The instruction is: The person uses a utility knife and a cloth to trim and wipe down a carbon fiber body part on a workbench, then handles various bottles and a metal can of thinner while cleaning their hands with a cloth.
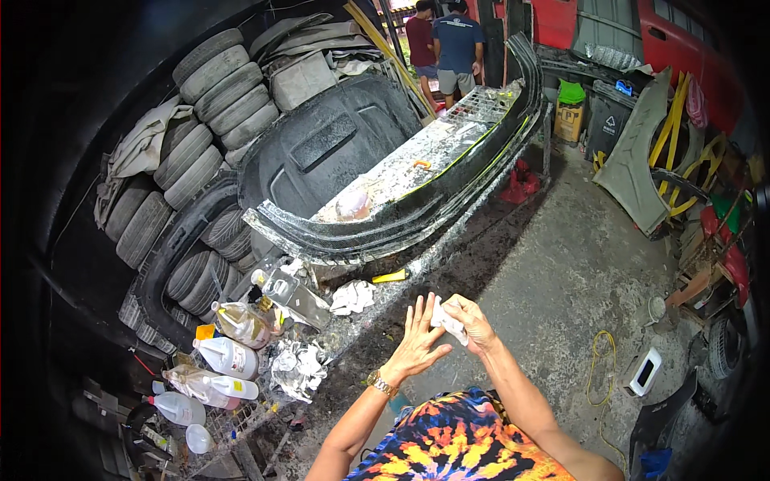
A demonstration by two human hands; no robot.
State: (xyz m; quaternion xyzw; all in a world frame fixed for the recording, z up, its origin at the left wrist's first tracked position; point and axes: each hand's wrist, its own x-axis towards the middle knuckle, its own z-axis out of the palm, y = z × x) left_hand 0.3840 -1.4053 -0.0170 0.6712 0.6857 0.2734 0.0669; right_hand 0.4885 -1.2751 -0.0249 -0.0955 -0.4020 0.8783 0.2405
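Observation:
My left hand (415, 343) is held out in front of me with its fingers stretched and thumb apart. A watch circles that wrist. My right hand (476, 325) pinches a crumpled white rag or paper wipe (449, 321), which lies against the fingers of my left hand. I cannot tell whether it is cloth or paper. Beyond both hands, a long black car bumper (377, 232) dusted with white rests along a work stand (361, 188). My hands are apart from it.
Several plastic jugs (228, 357) and crumpled white paper (299, 370) lie at the left. Stacked tires (216, 80) stand behind. A yellow cord (611, 369) runs over the floor, right. Two people (457, 44) stand at the back. A grey fender (638, 160) leans at the right.

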